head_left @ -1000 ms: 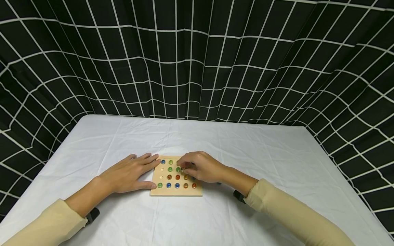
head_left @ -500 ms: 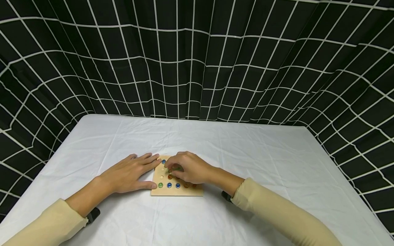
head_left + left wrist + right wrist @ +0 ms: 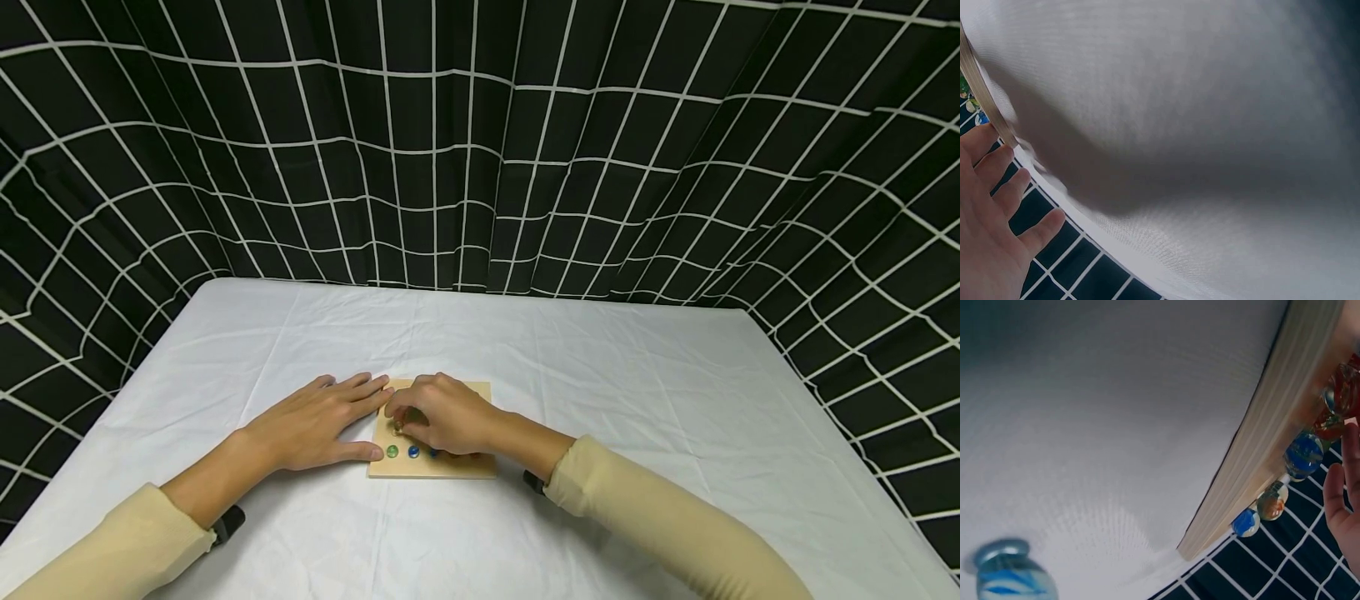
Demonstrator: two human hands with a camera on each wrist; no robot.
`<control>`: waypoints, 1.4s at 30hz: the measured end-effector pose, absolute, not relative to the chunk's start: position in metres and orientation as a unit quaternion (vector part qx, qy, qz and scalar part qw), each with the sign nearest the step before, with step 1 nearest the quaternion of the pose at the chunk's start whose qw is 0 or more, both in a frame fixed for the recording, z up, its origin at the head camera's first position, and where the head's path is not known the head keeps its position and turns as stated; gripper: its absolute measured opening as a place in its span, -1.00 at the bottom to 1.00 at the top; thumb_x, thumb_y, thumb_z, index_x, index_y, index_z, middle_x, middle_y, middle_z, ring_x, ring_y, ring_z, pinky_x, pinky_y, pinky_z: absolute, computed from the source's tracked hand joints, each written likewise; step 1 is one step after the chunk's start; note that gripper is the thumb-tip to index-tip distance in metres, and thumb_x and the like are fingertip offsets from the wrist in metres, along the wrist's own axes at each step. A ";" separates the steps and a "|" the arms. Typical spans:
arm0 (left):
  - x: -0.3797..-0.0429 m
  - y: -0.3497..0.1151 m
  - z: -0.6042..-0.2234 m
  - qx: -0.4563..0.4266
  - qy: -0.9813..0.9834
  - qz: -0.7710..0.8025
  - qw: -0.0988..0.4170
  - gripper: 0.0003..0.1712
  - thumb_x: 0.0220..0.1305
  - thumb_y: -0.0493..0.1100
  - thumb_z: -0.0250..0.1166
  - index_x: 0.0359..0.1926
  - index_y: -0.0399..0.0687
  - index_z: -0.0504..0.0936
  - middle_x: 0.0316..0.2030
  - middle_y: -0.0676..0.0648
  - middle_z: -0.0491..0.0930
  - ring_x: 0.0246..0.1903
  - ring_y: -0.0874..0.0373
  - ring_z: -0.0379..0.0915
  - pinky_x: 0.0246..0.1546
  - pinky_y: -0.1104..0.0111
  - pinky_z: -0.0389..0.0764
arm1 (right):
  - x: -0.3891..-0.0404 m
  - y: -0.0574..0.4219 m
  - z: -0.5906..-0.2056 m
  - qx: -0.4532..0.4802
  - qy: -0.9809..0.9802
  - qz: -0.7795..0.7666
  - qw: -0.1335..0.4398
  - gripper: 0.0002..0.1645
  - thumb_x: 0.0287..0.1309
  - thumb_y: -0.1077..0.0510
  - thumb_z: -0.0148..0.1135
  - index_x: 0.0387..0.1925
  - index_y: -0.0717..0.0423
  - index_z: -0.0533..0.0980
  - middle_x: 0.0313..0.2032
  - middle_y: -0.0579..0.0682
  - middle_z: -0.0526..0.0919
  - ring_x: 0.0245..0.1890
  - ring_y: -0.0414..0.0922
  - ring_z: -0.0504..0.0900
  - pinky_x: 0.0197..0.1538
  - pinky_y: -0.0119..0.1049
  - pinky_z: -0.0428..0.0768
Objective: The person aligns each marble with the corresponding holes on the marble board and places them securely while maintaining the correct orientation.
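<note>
A square wooden board (image 3: 432,470) with rows of glass marbles lies on the table. My left hand (image 3: 318,421) rests at its left edge, fingertips and thumb on the rim, fingers straight; the left wrist view shows these fingers (image 3: 999,167) beside the board's edge. Over the board's left side my right hand (image 3: 446,412) pinches a small clear marble (image 3: 397,427) between thumb and fingers, down at the left column. A green marble (image 3: 392,451) and a blue marble (image 3: 414,452) sit in the front row. My right hand covers most other marbles in the head view.
A loose blue-and-white marble (image 3: 1013,578) lies on the table right of the board, hidden in the head view. White cloth (image 3: 600,367) covers the table. A black curtain with a white grid (image 3: 480,167) hangs behind it.
My right hand has moved left across the board, from the right-middle columns to the left column, and now holds a marble there. My left hand has stayed in place.
</note>
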State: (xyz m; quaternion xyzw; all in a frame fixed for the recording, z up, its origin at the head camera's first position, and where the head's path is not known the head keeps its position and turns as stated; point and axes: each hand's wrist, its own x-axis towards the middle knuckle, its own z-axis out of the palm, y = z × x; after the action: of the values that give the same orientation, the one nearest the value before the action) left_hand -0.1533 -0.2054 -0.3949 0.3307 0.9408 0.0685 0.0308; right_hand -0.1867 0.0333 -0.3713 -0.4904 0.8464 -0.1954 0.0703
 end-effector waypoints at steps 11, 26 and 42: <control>-0.152 -0.206 -0.396 0.334 0.940 0.069 0.025 0.00 0.30 0.55 -0.06 0.49 -0.03 0.29 0.48 -0.05 0.21 0.44 -0.08 0.14 0.25 -0.17 0.28 | -0.184 0.026 -0.377 -0.493 0.849 -0.179 0.058 -0.78 0.26 0.18 0.34 -0.06 0.01 0.67 -0.10 -0.21 0.71 -0.06 -0.29 0.60 0.18 -0.32 0.46; -0.153 -0.205 -0.394 0.320 0.945 0.066 0.037 0.02 0.27 0.57 -0.06 0.53 0.05 0.20 0.49 -0.03 0.19 0.45 -0.10 0.11 0.27 -0.17 0.26 | -0.204 0.056 -0.357 -0.452 0.857 -0.239 0.073 -0.70 0.23 0.29 0.33 0.01 0.10 0.64 -0.17 -0.08 0.73 -0.10 -0.15 0.64 0.02 -0.28 0.54; -0.152 -0.204 -0.395 0.324 0.943 0.066 0.030 0.01 0.28 0.55 -0.03 0.53 0.04 0.20 0.48 -0.04 0.20 0.44 -0.11 0.12 0.26 -0.16 0.27 | -0.213 0.096 -0.367 -0.409 0.879 -0.237 0.059 -0.71 0.14 0.33 0.39 -0.07 0.12 0.65 -0.22 -0.10 0.75 -0.10 -0.17 0.65 0.03 -0.23 0.56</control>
State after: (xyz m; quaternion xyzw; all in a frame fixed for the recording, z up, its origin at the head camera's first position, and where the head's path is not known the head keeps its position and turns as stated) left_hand -0.1525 -0.2036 -0.3947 0.3244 0.9431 0.0658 0.0303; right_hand -0.2131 0.0962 -0.3668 -0.4088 0.8794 -0.2367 0.0595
